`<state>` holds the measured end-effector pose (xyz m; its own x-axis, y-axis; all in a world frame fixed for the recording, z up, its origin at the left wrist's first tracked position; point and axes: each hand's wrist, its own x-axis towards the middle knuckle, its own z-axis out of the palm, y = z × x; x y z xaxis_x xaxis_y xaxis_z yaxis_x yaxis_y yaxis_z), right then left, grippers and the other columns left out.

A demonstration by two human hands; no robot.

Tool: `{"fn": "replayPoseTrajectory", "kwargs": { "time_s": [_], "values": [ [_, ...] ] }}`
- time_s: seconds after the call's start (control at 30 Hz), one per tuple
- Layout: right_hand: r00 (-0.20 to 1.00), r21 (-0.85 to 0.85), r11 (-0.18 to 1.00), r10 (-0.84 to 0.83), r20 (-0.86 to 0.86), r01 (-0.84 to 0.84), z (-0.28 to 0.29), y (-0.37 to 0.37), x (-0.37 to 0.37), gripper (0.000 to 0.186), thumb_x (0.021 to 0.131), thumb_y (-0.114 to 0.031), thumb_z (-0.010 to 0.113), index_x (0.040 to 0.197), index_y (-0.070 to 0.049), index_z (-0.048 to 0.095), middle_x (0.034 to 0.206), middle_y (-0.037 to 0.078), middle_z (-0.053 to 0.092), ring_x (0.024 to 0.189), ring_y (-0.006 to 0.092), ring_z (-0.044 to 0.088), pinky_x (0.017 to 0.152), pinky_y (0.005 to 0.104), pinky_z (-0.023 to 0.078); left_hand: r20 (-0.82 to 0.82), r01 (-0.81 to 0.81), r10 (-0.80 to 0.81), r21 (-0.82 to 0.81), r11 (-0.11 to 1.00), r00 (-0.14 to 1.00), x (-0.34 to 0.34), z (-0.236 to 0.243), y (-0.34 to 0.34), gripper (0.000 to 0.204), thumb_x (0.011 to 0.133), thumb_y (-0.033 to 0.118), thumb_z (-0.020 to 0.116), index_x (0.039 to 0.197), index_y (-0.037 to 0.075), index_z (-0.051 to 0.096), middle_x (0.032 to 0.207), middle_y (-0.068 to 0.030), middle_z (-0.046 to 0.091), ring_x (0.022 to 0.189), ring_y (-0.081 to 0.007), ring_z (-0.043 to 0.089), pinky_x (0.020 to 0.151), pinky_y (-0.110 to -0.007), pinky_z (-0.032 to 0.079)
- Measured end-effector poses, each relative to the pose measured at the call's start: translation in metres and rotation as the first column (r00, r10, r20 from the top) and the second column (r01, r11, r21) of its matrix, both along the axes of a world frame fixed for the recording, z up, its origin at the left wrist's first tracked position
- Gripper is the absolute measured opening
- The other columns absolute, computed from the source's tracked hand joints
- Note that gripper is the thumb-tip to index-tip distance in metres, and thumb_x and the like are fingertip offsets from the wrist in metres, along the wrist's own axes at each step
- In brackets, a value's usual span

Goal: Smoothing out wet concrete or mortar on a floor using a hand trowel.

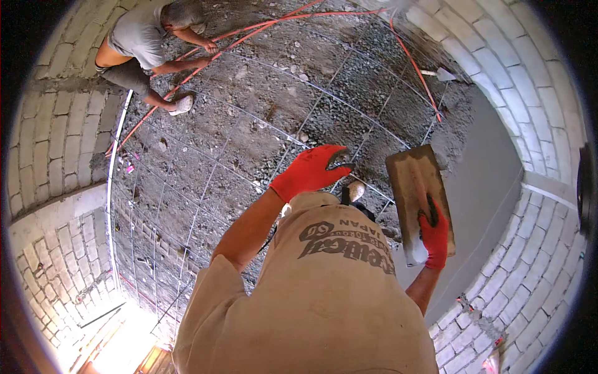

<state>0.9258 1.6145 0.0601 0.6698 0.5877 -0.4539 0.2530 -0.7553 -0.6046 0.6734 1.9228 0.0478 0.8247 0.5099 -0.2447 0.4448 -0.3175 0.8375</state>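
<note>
While right hand (434, 235) grips a flat trowel (416, 190), gloved left hand (309, 171) spread, holding nothing, above wire mesh (205, 168)

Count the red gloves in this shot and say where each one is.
2. The left glove hangs over the wire mesh at picture centre; the right glove grips the handle of the plastering float at right. The co-worker's hands at top look bare.
</note>
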Motion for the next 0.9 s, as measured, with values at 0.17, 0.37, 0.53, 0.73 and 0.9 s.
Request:
{"fn": "replayPoseTrajectory", "kwargs": {
  "time_s": [0.17,0.37,0.53,0.73,0.9],
  "values": [
    [0.997,0.026,0.998,-0.05,-0.059,0.052,0.04,0.037,-0.029,0.055,0.089,-0.004,0.061,0.143,-0.016,0.054,0.078,-0.003,0.058,0.057,0.0039,0.045,0.05,0.0246,0.039,-0.036,0.058,-0.057,0.043,0.997,0.998,0.002,-0.012,0.015,0.061,0.089,0.045,0.069,0.137,0.011,0.054,0.129,-0.0179,0.062,0.118,-0.0349,0.06,0.1,-0.042,0.048],
    [0.995,-0.018,0.995,-0.097,-0.015,0.097,0.056,0.043,-0.038,0.058,0.089,-0.003,0.06,0.144,-0.017,0.053,0.077,-0.005,0.058,0.056,0.0031,0.045,0.049,0.0235,0.038,0.028,0.083,-0.084,0.035,0.996,0.996,0.008,-0.011,0.023,0.061,0.088,0.045,0.07,0.135,0.009,0.055,0.128,-0.0186,0.062,0.116,-0.0369,0.061,0.098,-0.042,0.049],
    [0.988,0.032,0.989,-0.144,-0.046,0.146,0.04,0.025,-0.026,0.056,0.09,-0.005,0.06,0.145,-0.018,0.053,0.077,-0.006,0.058,0.056,0.0028,0.045,0.049,0.0227,0.038,0.01,0.082,-0.082,-0.017,0.996,0.997,0.014,-0.009,0.021,0.062,0.089,0.047,0.067,0.136,0.008,0.055,0.131,-0.019,0.06,0.121,-0.0362,0.058,0.102,-0.042,0.046],
    [0.99,0.006,0.99,-0.139,-0.031,0.14,0.063,0.047,-0.026,0.052,0.093,-0.009,0.062,0.144,-0.018,0.054,0.079,-0.006,0.059,0.056,0.0031,0.046,0.049,0.0227,0.039,0.074,0.042,-0.043,0.025,0.999,0.996,0.02,-0.024,0.011,0.058,0.088,0.043,0.07,0.134,0.01,0.057,0.127,-0.0183,0.063,0.116,-0.0358,0.061,0.098,-0.042,0.05],
    [0.996,-0.01,0.996,-0.094,0.012,0.094,0.05,0.031,-0.008,0.052,0.093,-0.008,0.062,0.144,-0.016,0.054,0.081,-0.006,0.059,0.058,0.0033,0.045,0.05,0.023,0.039,0.069,0.03,-0.029,-0.025,0.999,0.997,0.024,-0.019,0.006,0.056,0.089,0.042,0.07,0.133,0.011,0.058,0.127,-0.0173,0.063,0.117,-0.0346,0.061,0.097,-0.041,0.05]
  ]
}}
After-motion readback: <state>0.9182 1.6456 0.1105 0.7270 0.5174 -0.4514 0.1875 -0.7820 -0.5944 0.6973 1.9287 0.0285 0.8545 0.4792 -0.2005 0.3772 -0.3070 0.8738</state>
